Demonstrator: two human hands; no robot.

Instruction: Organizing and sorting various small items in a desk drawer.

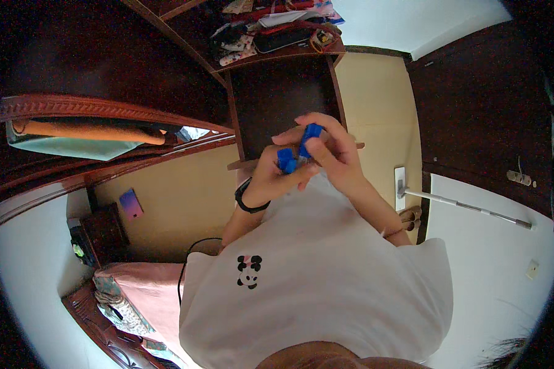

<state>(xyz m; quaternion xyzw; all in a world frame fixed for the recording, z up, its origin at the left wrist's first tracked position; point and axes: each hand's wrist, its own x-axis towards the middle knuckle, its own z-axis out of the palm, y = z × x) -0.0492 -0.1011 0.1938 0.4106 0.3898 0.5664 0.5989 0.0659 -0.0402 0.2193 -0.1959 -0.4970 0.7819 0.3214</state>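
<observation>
Both my hands are close together in front of my chest, above the lower end of a dark brown panel. My left hand (268,186), with a black band at its wrist, is closed around a small blue piece (286,159) with a blocky top. My right hand (338,155) grips another blue piece (309,139), longer and tilted, between thumb and fingers. Something pale or see-through shows between the two pieces. Whether they are joined there, and what exact kind they are, I cannot tell.
A dark wooden shelf (277,56) holding pouches and papers stands ahead. Left is a dark cabinet ledge with a rolled orange item (92,130). A pink-covered bed (144,286) lies lower left. Right, a flat mop (455,203) leans near brown shoes (410,217) and a dark door (474,111).
</observation>
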